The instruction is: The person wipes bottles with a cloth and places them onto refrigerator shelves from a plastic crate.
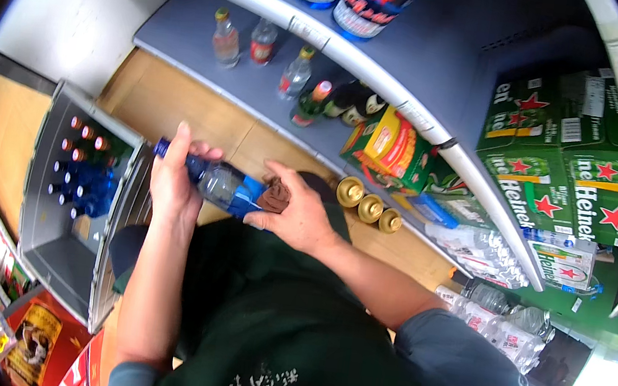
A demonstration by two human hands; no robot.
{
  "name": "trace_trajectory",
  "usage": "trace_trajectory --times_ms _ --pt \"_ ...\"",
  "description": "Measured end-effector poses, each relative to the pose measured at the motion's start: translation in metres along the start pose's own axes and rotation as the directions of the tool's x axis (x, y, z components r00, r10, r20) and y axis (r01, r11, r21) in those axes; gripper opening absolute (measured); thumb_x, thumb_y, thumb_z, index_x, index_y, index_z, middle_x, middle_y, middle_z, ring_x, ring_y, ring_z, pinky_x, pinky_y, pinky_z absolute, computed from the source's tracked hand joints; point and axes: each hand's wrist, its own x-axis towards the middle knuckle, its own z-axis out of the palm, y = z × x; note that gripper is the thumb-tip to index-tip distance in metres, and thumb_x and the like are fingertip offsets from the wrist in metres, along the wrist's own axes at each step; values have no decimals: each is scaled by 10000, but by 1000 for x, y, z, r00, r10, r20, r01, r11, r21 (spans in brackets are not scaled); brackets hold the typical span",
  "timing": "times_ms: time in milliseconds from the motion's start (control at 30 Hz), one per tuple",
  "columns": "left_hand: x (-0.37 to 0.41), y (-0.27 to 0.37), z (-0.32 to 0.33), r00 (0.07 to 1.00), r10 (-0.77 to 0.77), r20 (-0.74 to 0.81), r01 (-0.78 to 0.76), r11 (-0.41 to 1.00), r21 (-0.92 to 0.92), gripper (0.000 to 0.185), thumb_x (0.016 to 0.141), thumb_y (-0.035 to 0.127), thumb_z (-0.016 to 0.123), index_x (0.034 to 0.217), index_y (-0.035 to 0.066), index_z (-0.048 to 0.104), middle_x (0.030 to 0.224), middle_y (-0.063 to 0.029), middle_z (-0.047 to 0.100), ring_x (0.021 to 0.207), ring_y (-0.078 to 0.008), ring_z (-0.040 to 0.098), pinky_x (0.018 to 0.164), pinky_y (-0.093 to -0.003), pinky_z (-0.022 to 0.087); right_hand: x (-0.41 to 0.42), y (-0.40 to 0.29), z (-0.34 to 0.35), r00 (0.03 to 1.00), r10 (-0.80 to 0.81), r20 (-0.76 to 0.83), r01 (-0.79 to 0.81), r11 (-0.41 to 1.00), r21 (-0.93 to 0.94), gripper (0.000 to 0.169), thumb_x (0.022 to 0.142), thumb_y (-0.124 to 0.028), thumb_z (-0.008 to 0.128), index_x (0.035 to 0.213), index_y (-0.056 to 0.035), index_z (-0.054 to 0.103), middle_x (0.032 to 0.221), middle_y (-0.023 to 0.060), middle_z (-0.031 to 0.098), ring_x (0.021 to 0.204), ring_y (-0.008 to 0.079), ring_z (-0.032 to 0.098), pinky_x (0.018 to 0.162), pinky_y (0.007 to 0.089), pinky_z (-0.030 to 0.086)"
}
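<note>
A blue-capped glass bottle (223, 185) with a blue label lies nearly level between my hands. My left hand (175, 176) is closed round its neck end, thumb along the top. At the other end, my right hand (298, 209) presses a crumpled brown cloth (275, 196) against the bottle's base. Left of my hands stands a grey plastic crate (63, 261) holding several blue bottles (87, 183) and several green bottles with orange-red caps (95, 150). Beyond my hands, small clear bottles (227, 41) stand on the low grey shelf (182, 21).
Large bottles (370, 4) line the upper shelf, whose white edge (268, 6) curves above the low one. A yellow-green carton (387, 145) and gold-topped containers (351, 191) are to the right. Green Heineken cartons (564, 189) stack farther right, near plastic-wrapped bottles (475, 254).
</note>
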Motion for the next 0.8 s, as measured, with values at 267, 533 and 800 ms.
trace_trajectory --times_ms 267,533,800 --pt "-14 4 25 975 190 114 -202 974 103 301 1048 306 699 885 92 564 816 -87 659 820 -286 745 867 -495 610 7 43 17 903 387 185 -336 372 865 595 955 -335 832 1371 -41 523 1187 97 674 1078 230 684 904 393 590" --pt "-34 4 28 790 42 612 -344 856 386 209 949 180 779 920 42 623 981 -153 724 1015 -339 724 984 -489 530 15 54 18 734 639 231 -577 405 709 511 1043 -536 650 1198 -55 576 1054 137 713 986 273 714 799 423 603" --pt "-18 -15 22 950 183 252 -274 877 396 105 1006 117 730 980 28 681 983 -106 741 884 -170 684 850 -339 549 30 45 11 956 245 -159 -244 969 28 429 1007 -378 711 1178 -1 599 1072 140 670 997 299 680 938 410 543"
